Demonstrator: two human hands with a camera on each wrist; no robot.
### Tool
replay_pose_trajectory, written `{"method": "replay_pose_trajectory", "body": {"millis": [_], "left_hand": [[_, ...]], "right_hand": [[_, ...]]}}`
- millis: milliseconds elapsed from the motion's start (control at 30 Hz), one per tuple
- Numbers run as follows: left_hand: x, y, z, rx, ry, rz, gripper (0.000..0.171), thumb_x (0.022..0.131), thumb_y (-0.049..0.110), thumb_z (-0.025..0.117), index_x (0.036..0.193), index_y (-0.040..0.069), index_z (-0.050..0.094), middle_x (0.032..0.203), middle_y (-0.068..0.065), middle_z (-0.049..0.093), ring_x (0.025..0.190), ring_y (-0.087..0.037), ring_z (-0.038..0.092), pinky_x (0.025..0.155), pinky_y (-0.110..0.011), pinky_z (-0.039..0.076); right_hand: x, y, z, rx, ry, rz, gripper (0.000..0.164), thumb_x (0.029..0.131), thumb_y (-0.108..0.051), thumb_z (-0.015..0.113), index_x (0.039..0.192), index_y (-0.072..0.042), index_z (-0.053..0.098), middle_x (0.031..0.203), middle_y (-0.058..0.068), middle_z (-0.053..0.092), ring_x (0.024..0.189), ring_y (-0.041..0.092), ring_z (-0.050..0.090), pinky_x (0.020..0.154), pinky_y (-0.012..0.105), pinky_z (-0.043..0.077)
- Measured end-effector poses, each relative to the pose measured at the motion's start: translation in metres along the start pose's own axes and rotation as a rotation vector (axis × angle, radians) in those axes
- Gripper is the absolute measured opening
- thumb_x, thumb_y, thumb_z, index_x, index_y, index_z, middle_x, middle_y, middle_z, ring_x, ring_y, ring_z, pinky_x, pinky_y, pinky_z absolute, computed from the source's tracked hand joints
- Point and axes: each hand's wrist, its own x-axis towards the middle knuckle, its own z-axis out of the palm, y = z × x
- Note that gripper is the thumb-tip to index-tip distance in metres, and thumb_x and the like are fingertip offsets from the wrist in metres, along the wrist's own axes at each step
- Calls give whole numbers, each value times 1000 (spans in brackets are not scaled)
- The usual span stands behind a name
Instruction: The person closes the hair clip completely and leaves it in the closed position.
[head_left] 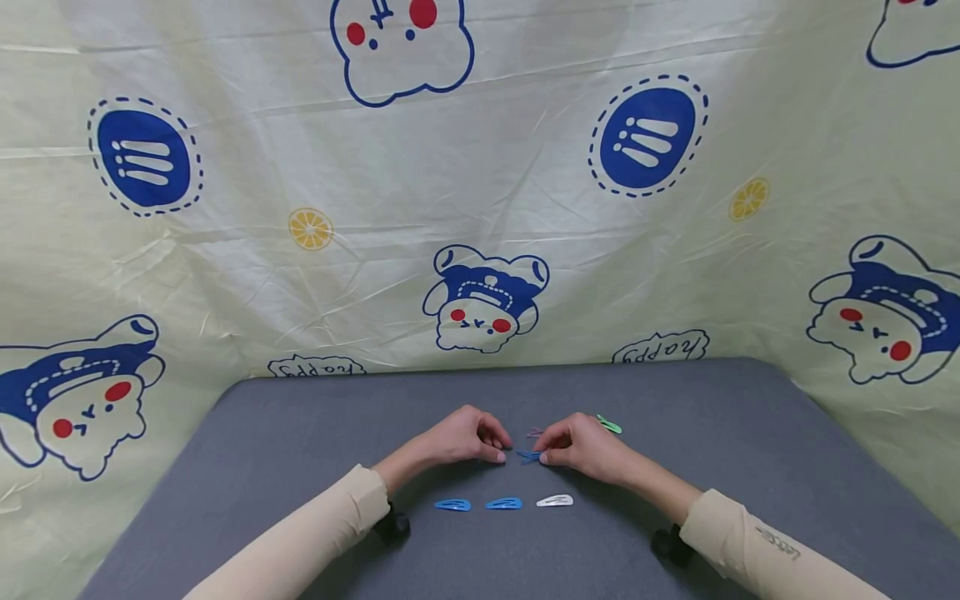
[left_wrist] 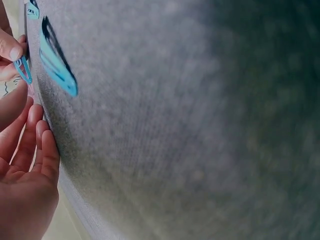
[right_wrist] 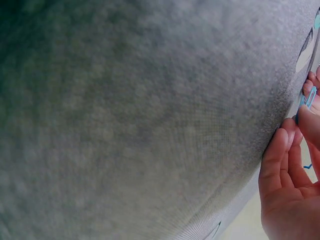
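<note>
Between thumb and fingers my right hand (head_left: 588,447) pinches a blue snap hair clip (head_left: 528,457) by its right end. The clip's two arms stand spread apart, as the left wrist view shows on the same blue clip (left_wrist: 23,70). Just to its left is my left hand (head_left: 467,435), fingers loosely bent and apart from the clip, with nothing in its grasp. Nearer the front, two blue hair clips (head_left: 453,505) (head_left: 503,503) and a white hair clip (head_left: 555,501) lie in a row on the grey table.
Behind my right hand lie a green hair clip (head_left: 609,424) and a pinkish-purple clip (head_left: 534,432), both partly hidden. The grey table (head_left: 315,425) ends at a patterned curtain (head_left: 487,167) hanging behind it.
</note>
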Motion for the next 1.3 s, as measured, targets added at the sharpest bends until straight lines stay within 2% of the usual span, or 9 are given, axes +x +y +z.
{"method": "replay_pose_trajectory", "body": {"millis": [233,367,633,833,1000,1300], "left_hand": [[-4,1,-1,-11,16,8,15,85,9,77,100,5,74,81,1,65,74,-12,55,64,-23,45],[-6,2,-1,1,36,19,16,85,10,77,100,5,74,82,2,65,74,-12,55,63,-23,45],[-12,4,-1,13,75,25,19,86,12,77,103,6,74,86,4,65,75,-12,57,63,-25,48],[-16,6,-4,-4,113,30,21,87,13,76,106,5,74,91,4,68,79,-12,59,69,-25,50],[-22,10,-5,-7,134,28,21,88,14,75,107,7,74,90,6,67,80,-12,59,71,-27,50],[-31,14,-5,-42,187,70,20,89,15,74,107,5,74,91,5,65,84,-16,58,76,-29,49]], "right_hand": [[-1,-2,-1,23,8,-17,7,91,-10,70,95,-14,75,105,1,71,108,23,64,83,33,51],[-2,-4,-1,32,18,-2,9,93,-9,68,95,-15,74,110,4,70,110,25,63,86,37,51],[-5,-9,0,41,64,27,8,93,-11,68,95,-15,74,109,2,70,98,19,63,81,33,51],[-8,-15,1,66,114,28,8,94,-12,67,98,-14,74,102,-1,69,87,17,59,76,30,51],[-10,-21,3,88,154,31,8,94,-13,68,99,-14,74,97,-3,68,86,18,58,74,30,51],[-13,-31,10,113,227,34,8,94,-12,67,100,-14,72,96,-3,66,86,17,59,76,32,50]]}}
